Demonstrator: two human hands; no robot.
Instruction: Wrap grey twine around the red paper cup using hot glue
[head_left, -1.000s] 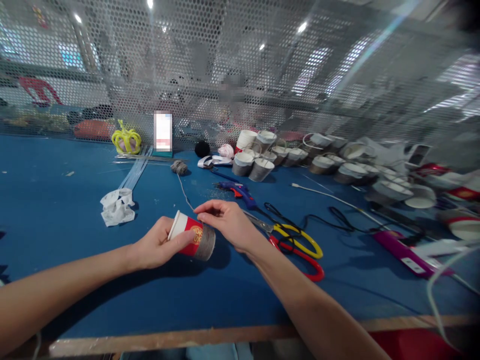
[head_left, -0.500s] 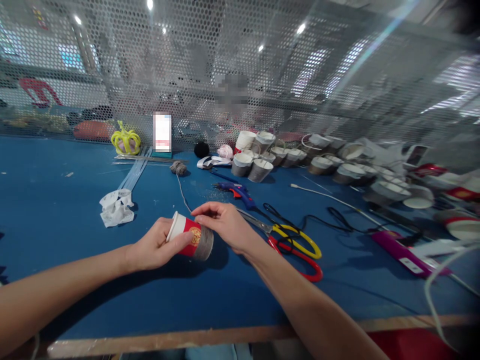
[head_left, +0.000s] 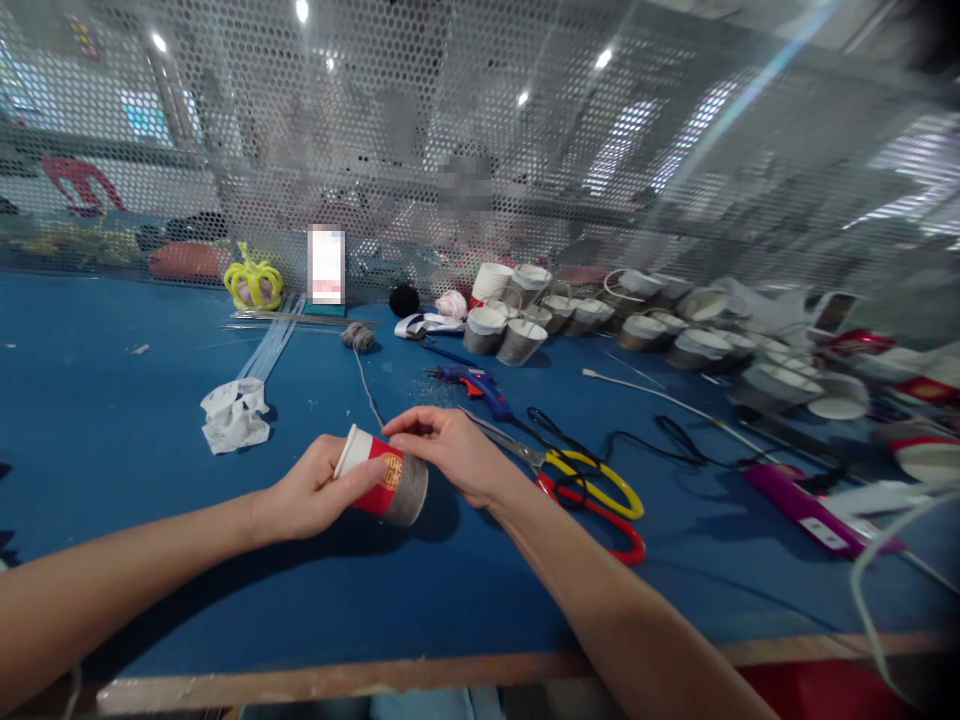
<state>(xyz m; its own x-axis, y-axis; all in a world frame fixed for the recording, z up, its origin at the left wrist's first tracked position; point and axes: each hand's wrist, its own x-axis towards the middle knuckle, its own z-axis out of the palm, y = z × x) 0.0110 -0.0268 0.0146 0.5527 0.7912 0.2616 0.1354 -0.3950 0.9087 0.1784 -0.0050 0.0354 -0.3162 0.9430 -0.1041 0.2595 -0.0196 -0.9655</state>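
Observation:
My left hand (head_left: 311,490) is closed around a red and white paper cup (head_left: 363,450), tilted on its side with its open end to the left. Grey yarn is wound in close rows round the cup's base end (head_left: 410,490). At the cup's far side my right hand (head_left: 450,450) pinches the grey yarn strand (head_left: 365,382) between thumb and fingers. That strand runs back over the table to a small grey yarn ball (head_left: 358,337). Just right of my right hand lie scissors (head_left: 592,485) with one yellow and one red handle loop.
A blue glue gun (head_left: 480,385) and its black cord lie beyond the scissors. Several grey-wrapped cups (head_left: 521,342) stand at the back right. A purple device (head_left: 806,505) lies at right, crumpled white paper (head_left: 234,415) at left. A perforated metal screen (head_left: 390,130) closes off the back.
The cup has turned slightly in my left hand, its gold print shifting a little. Both hands stay almost in place, and the grey strand still runs to the ball.

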